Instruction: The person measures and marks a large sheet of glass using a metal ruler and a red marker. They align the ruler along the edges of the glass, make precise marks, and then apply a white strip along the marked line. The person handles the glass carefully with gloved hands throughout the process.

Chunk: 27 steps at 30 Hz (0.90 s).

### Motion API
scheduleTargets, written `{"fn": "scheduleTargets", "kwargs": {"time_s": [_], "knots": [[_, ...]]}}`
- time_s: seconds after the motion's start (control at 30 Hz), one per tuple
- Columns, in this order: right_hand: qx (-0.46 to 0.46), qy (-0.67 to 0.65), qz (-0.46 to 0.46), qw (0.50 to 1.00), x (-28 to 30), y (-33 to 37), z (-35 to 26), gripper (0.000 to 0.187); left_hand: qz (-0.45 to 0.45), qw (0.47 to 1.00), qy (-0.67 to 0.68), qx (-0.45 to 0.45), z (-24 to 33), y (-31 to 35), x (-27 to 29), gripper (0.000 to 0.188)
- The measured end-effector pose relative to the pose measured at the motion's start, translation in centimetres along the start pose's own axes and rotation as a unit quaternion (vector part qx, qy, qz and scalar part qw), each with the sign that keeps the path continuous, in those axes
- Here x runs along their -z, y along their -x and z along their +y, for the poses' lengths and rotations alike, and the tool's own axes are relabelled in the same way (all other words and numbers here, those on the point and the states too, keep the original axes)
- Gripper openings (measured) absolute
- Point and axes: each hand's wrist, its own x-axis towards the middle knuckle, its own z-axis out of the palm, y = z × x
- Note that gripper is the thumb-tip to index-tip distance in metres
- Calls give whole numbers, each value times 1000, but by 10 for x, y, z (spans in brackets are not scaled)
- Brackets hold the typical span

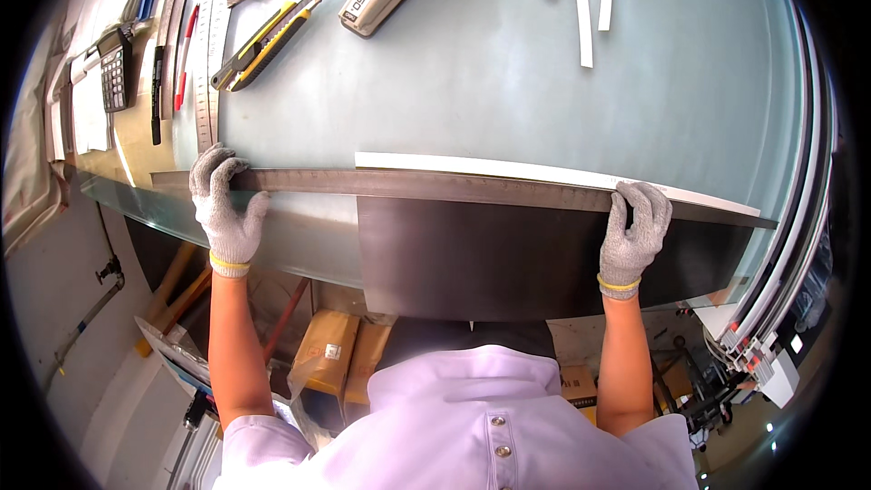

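Spanning a dark sheet [508,254], long grey steel ruler [426,186], both gloved grips pressed flat on its ends.

A long metal straightedge [435,185] lies across the near part of the glass-topped desk [508,82], on a dark rectangular sheet [508,254] that overhangs the near edge. The gloved left hand [224,204] presses its left end, the gloved right hand [633,231] its right part. Behind, far left, lie a yellow-and-black utility knife [263,41] and a pocket calculator [115,70]; thin white strips [585,0] lie far right.
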Motion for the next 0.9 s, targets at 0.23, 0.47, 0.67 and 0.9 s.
{"fn": "scheduleTargets", "kwargs": {"time_s": [0.23,0.47,0.67,0.9], "knots": [[-7,-8,1,1000,-6,2,3,20,43,998,2,35,-9,-4,-8,17],[-9,-1,1,1000,-6,1,3,20,48,996,6,70,-11,-3,-10,16],[-18,-5,5,1000,-7,1,3,20,58,994,8,95,-16,-4,-11,17],[-19,-2,3,1000,-7,1,3,20,61,993,27,99,-17,-5,-10,23]]}}
